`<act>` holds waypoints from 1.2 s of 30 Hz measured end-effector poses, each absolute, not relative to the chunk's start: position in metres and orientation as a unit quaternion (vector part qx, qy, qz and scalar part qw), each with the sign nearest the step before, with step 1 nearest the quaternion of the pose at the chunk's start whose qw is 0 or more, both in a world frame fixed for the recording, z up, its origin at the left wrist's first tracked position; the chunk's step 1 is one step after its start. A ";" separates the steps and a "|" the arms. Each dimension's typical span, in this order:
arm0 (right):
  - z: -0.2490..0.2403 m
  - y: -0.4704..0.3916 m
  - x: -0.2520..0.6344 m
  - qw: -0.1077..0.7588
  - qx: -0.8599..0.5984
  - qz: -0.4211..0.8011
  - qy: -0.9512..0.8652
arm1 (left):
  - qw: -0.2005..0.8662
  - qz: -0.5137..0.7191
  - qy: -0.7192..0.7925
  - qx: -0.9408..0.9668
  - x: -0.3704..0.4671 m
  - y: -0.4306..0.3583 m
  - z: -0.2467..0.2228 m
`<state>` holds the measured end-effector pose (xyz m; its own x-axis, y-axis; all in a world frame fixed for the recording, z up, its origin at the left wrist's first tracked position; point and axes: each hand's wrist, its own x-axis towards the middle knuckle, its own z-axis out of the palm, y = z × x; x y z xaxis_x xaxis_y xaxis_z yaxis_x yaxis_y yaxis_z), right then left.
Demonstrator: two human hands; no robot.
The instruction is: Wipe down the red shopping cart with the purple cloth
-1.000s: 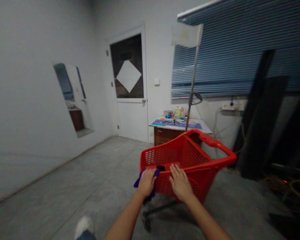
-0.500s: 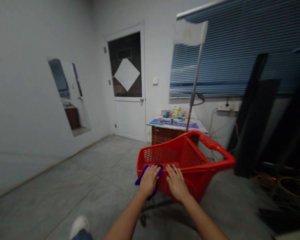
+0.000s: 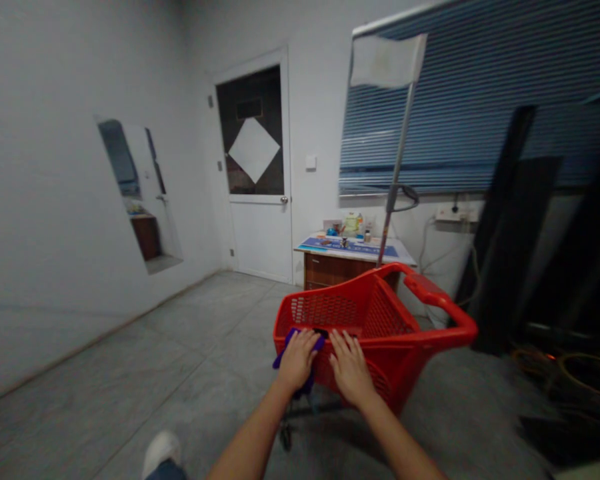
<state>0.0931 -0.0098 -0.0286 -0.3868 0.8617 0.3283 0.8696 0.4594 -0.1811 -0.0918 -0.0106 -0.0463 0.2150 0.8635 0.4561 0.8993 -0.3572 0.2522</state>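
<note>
A red plastic shopping cart [image 3: 415, 347] with slotted walls stands in front of me, its push handle to the right. My left hand [image 3: 299, 357] is closed over a purple cloth [image 3: 281, 358] that drapes across the cart's near rim. Part of the cloth hangs down outside the basket, and my palm hides some of it. Beside it, my right hand [image 3: 350, 367] rests on the same rim with fingers stretched out and slightly apart, holding nothing. Something small and dark [image 3: 321, 333] shows between the hands; I cannot make out what it is.
A pole with a white flag [image 3: 400, 153] rises behind the cart. Beyond it a desk [image 3: 340, 263] bears bottles and small items. A white door [image 3: 260, 233] is at the back, a mirror [image 3: 143, 200] on the left wall. Dark panels [image 3: 510, 253] and cables [image 3: 590, 373] lie right.
The cart's handle end and the flag pole have shifted slightly to the right. My right hand has moved a little left along the rim; my left hand stays on the cloth.
</note>
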 end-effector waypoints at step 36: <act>-0.025 -0.011 0.091 0.184 -0.538 0.001 -0.823 | 0.039 -0.283 -0.618 -0.732 -0.072 -0.013 -0.047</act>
<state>0.0905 -0.0107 -0.0250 -0.3539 0.8857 0.3006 0.8846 0.4213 -0.1998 -0.0723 -0.0134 -0.0466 0.0760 0.8828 0.4635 0.9271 -0.2336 0.2930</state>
